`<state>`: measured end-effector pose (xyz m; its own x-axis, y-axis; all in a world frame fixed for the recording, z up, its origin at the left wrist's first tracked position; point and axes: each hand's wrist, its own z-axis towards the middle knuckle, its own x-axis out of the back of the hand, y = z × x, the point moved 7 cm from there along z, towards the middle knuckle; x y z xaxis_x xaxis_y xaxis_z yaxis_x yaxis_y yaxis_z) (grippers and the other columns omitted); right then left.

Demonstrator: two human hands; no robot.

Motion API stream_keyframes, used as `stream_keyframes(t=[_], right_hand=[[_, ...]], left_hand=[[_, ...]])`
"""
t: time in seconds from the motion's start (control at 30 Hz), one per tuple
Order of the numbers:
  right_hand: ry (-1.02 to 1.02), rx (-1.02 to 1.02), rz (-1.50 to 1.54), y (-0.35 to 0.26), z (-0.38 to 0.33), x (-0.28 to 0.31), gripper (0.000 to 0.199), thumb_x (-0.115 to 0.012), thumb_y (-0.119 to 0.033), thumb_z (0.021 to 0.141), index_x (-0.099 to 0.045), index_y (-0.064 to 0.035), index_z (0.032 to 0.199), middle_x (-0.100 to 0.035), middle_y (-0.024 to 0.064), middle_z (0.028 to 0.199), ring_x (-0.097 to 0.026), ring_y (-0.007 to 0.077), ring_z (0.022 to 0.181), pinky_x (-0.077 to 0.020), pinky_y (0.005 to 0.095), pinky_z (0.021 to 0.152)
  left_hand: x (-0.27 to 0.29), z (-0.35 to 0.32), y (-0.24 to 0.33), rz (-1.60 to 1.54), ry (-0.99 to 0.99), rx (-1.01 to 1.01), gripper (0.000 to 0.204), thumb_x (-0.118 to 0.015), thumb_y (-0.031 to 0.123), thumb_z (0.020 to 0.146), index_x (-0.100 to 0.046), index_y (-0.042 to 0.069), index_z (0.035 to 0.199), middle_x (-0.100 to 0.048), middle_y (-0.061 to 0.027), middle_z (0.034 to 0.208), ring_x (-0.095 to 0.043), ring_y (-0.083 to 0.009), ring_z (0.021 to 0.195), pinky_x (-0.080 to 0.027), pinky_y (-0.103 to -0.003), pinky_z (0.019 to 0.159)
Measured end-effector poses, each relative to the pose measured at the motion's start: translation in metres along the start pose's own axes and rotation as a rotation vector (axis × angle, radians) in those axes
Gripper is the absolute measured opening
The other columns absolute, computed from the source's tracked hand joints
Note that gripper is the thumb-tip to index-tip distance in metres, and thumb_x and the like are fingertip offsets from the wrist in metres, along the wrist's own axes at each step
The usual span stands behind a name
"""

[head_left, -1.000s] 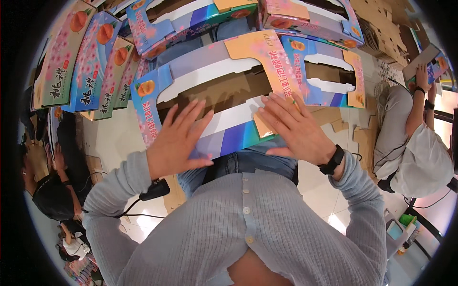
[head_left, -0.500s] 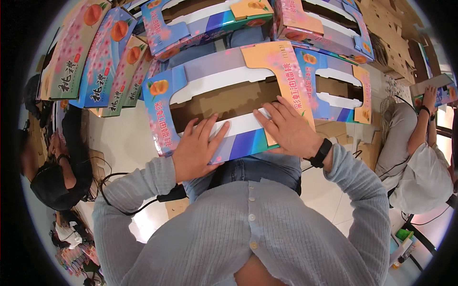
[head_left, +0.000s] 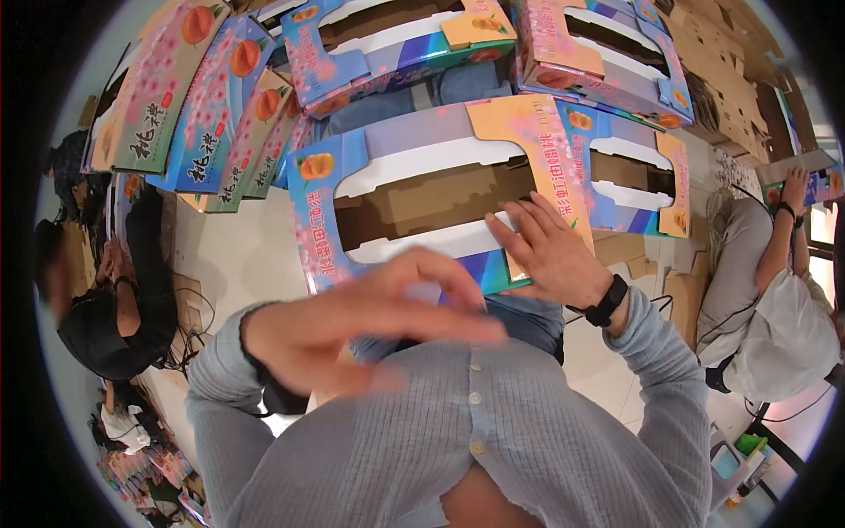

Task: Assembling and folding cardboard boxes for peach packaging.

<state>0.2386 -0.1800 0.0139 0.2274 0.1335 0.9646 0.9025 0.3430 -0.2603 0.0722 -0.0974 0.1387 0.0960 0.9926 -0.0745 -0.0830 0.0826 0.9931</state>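
Note:
A colourful carton (head_left: 405, 141) with a wide cut-out window in its top lies across in front of me. White strips edge the window, and the brown inside shows through it. My right hand (head_left: 559, 255), with a black band at the wrist, rests on the carton's near right corner, fingers stretched over the white strip and orange panel. Off the carton, between it and my body, my left hand (head_left: 370, 317) hangs in the air. It is smeared by motion, but its fingers look stretched out and nothing shows in them.
Similar window cartons (head_left: 396, 40) stand behind and to the right. Several closed peach-printed boxes (head_left: 207, 110) lean together at the left. Flattened brown cardboard (head_left: 722, 79) is stacked at the far right. People sit on both sides, one in black (head_left: 114, 326), one in a white top (head_left: 783, 317).
My left hand has lifted off the carton's near edge and come back toward my body. My right hand stays on the carton. The whole view has shifted slightly.

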Motion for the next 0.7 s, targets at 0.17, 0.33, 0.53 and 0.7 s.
stream_keyframes(t=[0.17, 0.33, 0.53, 0.7], right_hand=[[-0.004, 0.008, -0.031, -0.001, 0.001, 0.003, 0.102, -0.083, -0.048, 0.067, -0.038, -0.0035, 0.147, -0.048, 0.0196, 0.134, -0.046, 0.0349, 0.129, -0.0274, 0.0486, 0.119], [-0.009, -0.011, -0.006, 0.001, -0.005, 0.012, 0.102, -0.083, -0.049, 0.068, -0.038, -0.0032, 0.147, -0.048, 0.0197, 0.133, -0.046, 0.0350, 0.128, -0.0277, 0.0488, 0.119], [-0.035, -0.016, 0.052, 0.004, -0.017, 0.020, 0.103, -0.083, -0.049, 0.067, -0.038, -0.0018, 0.147, -0.047, 0.0218, 0.134, -0.046, 0.0385, 0.129, -0.0279, 0.0523, 0.118], [-0.022, -0.007, 0.068, 0.001, -0.017, 0.022, 0.106, -0.083, -0.049, 0.065, -0.037, -0.0012, 0.148, -0.046, 0.0228, 0.135, -0.046, 0.0402, 0.129, -0.0286, 0.0555, 0.116]], left_hand=[[-0.027, 0.011, 0.058, -0.404, -0.170, -0.391, 0.055, -0.069, 0.045, 0.089, -0.066, 0.001, 0.121, -0.051, -0.0206, 0.130, -0.057, -0.0356, 0.111, -0.013, -0.061, 0.117], [-0.031, 0.006, 0.063, -0.426, -0.015, -0.456, 0.043, -0.068, 0.044, 0.091, -0.072, 0.005, 0.109, -0.057, -0.0193, 0.115, -0.059, -0.0311, 0.101, -0.014, -0.060, 0.114], [-0.035, -0.001, 0.057, -0.526, 0.137, -0.174, 0.054, -0.072, 0.042, 0.090, -0.061, -0.006, 0.114, -0.065, -0.0122, 0.111, -0.062, -0.0280, 0.104, -0.014, -0.064, 0.115], [-0.036, 0.008, 0.058, -0.420, 0.094, -0.297, 0.055, -0.068, 0.048, 0.092, -0.062, -0.001, 0.117, -0.062, -0.0148, 0.114, -0.060, -0.0326, 0.106, -0.019, -0.065, 0.113]])
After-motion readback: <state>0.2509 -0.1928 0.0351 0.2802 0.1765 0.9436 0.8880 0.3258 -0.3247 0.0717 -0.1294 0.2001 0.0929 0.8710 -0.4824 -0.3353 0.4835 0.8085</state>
